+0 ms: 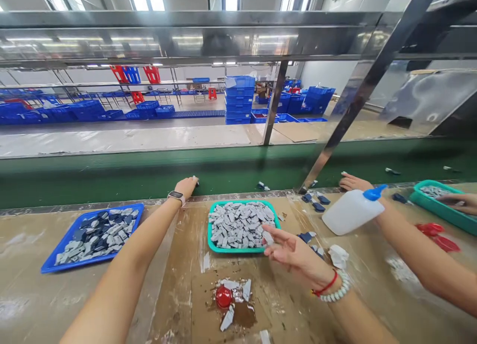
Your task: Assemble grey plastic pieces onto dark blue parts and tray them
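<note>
My left hand (186,186), with a watch on its wrist, reaches to the near edge of the green conveyor belt (156,172). Its fingers are closed on a small dark-and-white piece, mostly hidden by them. My right hand (296,252), wearing a red cord and a beaded bracelet, pinches a small pale grey block (267,237) between thumb and fingers. That block is at the right rim of a teal tray (244,251) heaped with pale grey blocks (238,227). A blue tray (46,267) at left holds mixed navy and grey pieces (100,235).
A red dish (224,296) sits among paper scraps on wet cardboard. A white squeeze bottle (350,213) leans at right, near loose navy pieces (318,205) and crumpled tissue (338,256). Another person's arm (410,244) reaches past it toward the belt. A slanted metal post (335,135) stands there.
</note>
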Action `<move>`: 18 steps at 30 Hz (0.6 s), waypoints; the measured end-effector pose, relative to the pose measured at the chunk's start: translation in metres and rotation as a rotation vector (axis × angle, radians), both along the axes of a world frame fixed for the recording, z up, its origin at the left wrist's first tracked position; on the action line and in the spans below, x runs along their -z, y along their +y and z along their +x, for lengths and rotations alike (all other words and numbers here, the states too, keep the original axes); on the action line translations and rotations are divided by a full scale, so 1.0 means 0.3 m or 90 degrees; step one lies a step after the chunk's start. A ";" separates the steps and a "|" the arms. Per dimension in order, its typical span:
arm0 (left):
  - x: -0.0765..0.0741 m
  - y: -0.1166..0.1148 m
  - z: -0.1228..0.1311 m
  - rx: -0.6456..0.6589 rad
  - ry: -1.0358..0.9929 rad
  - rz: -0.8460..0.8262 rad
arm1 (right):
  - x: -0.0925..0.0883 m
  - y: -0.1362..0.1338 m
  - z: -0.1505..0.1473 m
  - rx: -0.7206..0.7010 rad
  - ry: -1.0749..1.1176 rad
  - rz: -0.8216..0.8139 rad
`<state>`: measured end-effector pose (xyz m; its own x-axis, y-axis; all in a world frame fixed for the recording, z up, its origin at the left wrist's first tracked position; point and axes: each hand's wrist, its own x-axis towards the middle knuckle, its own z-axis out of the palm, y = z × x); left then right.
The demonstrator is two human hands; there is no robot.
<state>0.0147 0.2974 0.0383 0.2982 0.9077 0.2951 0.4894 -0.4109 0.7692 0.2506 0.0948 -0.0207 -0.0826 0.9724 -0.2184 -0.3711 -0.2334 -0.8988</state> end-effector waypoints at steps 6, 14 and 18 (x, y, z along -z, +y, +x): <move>0.024 -0.016 -0.142 -0.041 0.010 -0.010 | 0.050 -0.127 -0.017 0.093 -0.304 0.169; 0.207 -0.578 -0.335 0.011 -0.252 -0.214 | 0.173 -0.282 -0.161 0.150 -0.630 0.276; 0.297 -0.847 -0.311 -0.047 -0.569 -0.468 | 0.204 -0.318 -0.221 0.058 -0.723 0.374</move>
<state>-0.0787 0.0432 -0.0507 0.1896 0.9540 -0.2322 -0.3453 0.2862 0.8938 0.1844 -0.0007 -0.0820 -0.0621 0.9384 0.3399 0.6751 0.2903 -0.6782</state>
